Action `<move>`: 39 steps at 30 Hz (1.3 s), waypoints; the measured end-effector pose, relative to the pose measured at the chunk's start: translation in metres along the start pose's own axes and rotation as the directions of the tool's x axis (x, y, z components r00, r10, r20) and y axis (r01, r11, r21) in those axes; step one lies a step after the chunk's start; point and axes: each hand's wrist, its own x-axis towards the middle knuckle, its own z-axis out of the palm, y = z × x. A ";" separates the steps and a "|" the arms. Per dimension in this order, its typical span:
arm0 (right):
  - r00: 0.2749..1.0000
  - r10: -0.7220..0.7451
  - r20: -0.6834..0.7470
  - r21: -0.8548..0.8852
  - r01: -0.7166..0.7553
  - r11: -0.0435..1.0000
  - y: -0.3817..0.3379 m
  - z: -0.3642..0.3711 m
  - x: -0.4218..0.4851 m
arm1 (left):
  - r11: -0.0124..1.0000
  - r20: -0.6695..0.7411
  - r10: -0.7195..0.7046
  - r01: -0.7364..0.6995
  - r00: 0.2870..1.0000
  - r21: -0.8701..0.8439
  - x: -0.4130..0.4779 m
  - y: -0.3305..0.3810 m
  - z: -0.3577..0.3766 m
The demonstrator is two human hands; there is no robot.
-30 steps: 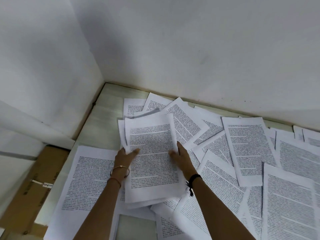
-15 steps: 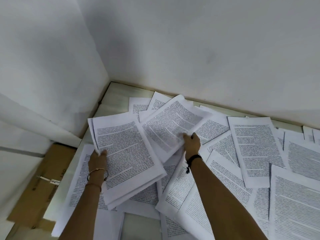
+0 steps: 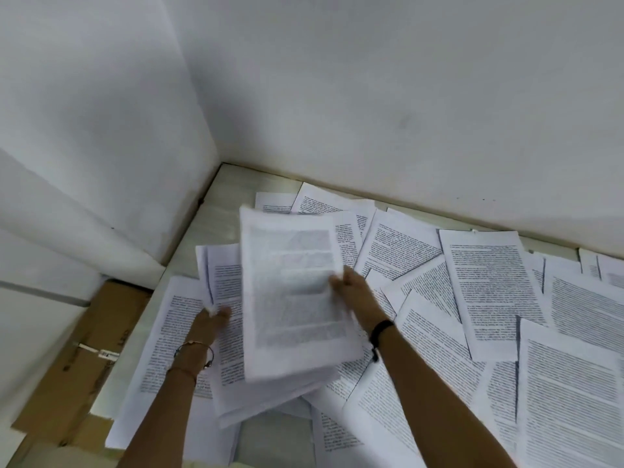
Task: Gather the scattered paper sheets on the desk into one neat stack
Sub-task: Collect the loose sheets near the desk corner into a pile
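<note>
Just changed: printed sheet (image 3: 290, 292), half a second ago fanned out to the right over the scattered pages, now swung in over the gathered bundle (image 3: 233, 332); blurred, so caught mid-move and not yet squared.
Before that: a second ago both hands flat on the bundle's edges at the middle of the desk; since then bundle shifted toward 8 o'clock and the extra sheet fetched from 1 o'clock.
Right hand (image 3: 351, 288): pinched on the right edge of the printed sheet, thumb on top, black wristband behind.
Left hand (image 3: 211, 324): clamped on the left edge of the gathered bundle, thin bangles at the wrist; fingers under the paper hidden.
Gathered bundle: held low over the desk (image 3: 216, 224) just left of centre, edges fanned and uneven at the bottom, whether resting on the pages beneath or lifted cannot be told.
Loose pages (image 3: 489, 292): spread across the desk from 12 round to 5 o'clock, overlapping at all angles; one more page (image 3: 169, 349) flat at 8 o'clock under the left forearm.
Off the desk: cardboard box (image 3: 81, 352) at 9 o'clock, below the desk edge.
Meaning for task: bundle one sheet thicker, judged early in the job, most pages ungathered.
Next need: likely drop the sheet flush, then tap edges even before reaching right again.
Risk: fanned lower edge apt to slip if the left grip loosens.
</note>
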 end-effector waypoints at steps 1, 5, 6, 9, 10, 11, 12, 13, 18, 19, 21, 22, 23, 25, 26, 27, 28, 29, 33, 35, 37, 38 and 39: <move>1.000 0.004 0.013 -0.125 -0.002 0.992 0.008 0.012 -0.005 | 0.999 -0.004 -0.021 0.021 1.000 -0.044 -0.004 -0.001 0.003; 0.998 -0.002 -0.065 -0.479 -0.030 0.877 0.046 0.046 -0.022 | 0.926 0.156 -0.088 0.139 0.984 -0.350 -0.020 -0.007 0.014; 0.998 -0.010 -0.056 -0.502 -0.020 0.864 0.054 0.050 -0.026 | 0.944 0.182 -0.051 0.107 0.982 -0.313 -0.025 -0.010 0.020; 0.999 -0.033 0.012 -0.562 0.034 0.826 0.064 0.049 -0.035 | 0.994 0.096 0.050 -0.040 0.994 -0.105 -0.032 -0.023 0.035; 0.997 -0.078 -0.030 -0.582 0.046 0.812 0.066 0.043 -0.036 | 0.998 0.033 0.037 -0.035 0.999 -0.053 -0.029 -0.028 0.039; 0.982 -0.144 -0.120 -0.607 0.042 0.793 0.069 0.035 -0.040 | 1.000 -0.025 0.021 -0.021 0.999 -0.018 -0.027 -0.033 0.041; 0.944 -0.220 -0.246 -0.640 0.012 0.768 0.075 0.024 -0.045 | 1.000 -0.067 0.020 -0.020 0.998 0.002 -0.026 -0.033 0.041; 0.886 -0.260 -0.383 -0.661 -0.067 0.747 0.081 0.012 -0.054 | 0.999 -0.091 0.028 -0.027 0.995 0.019 -0.025 -0.032 0.041; 0.743 -0.069 -0.666 -0.626 -0.507 0.593 0.110 -0.020 -0.093 | 0.998 -0.185 0.053 -0.047 0.981 0.039 -0.020 -0.036 0.027; 0.752 0.005 -0.660 -0.613 -0.541 0.576 0.110 -0.019 -0.095 | 0.997 -0.188 0.067 -0.059 0.980 0.047 -0.020 -0.037 0.027; 0.781 0.101 -0.616 -0.625 -0.563 0.541 0.105 -0.013 -0.092 | 0.996 -0.180 0.077 -0.067 0.981 0.062 -0.023 -0.038 0.029; 0.791 0.099 -0.604 -0.652 -0.562 0.509 0.103 -0.012 -0.090 | 0.995 -0.172 0.078 -0.066 0.982 0.074 -0.026 -0.038 0.030; 0.794 0.089 -0.601 -0.679 -0.566 0.468 0.099 -0.013 -0.089 | 0.994 -0.158 0.081 -0.068 0.984 0.085 -0.028 -0.038 0.031; 0.798 0.043 -0.601 -0.719 -0.563 0.407 0.096 -0.021 -0.094 | 0.992 -0.140 0.090 -0.076 0.986 0.104 -0.031 -0.041 0.030; 0.809 0.006 -0.588 -0.743 -0.543 0.392 0.097 -0.027 -0.096 | 0.990 -0.141 0.093 -0.077 0.986 0.114 -0.032 -0.042 0.027; 0.821 -0.039 -0.569 -0.759 -0.507 0.409 0.098 -0.032 -0.098 | 0.989 -0.148 0.099 -0.080 0.984 0.126 -0.033 -0.043 0.024; 0.832 -0.087 -0.548 -0.763 -0.454 0.461 0.097 -0.034 -0.099 | 0.987 -0.153 0.104 -0.084 0.983 0.135 -0.034 -0.043 0.020; 0.850 -0.126 -0.512 -0.765 -0.385 0.516 0.093 -0.032 -0.098 | 0.986 -0.164 0.109 -0.086 0.980 0.141 -0.035 -0.044 0.016; 0.927 -0.217 -0.305 -0.807 -0.131 0.576 0.079 0.002 -0.082 | 0.989 -0.188 0.105 -0.082 0.977 0.127 -0.039 -0.046 0.001; 0.938 -0.159 -0.309 -0.814 -0.174 0.554 0.073 0.021 -0.074 | 0.987 -0.185 0.109 -0.084 0.977 0.136 -0.040 -0.046 -0.005; 0.918 -0.075 -0.390 -0.804 -0.300 0.514 0.066 0.033 -0.068 | 0.985 -0.178 0.113 -0.088 0.978 0.146 -0.040 -0.046 -0.012; 0.905 -0.046 -0.423 -0.807 -0.353 0.474 0.064 0.037 -0.065 | 0.985 -0.174 0.115 -0.088 0.978 0.151 -0.040 -0.047 -0.015; 0.897 -0.038 -0.440 -0.821 -0.385 0.422 0.063 0.040 -0.062 | 0.984 -0.172 0.119 -0.093 0.978 0.151 -0.040 -0.049 -0.018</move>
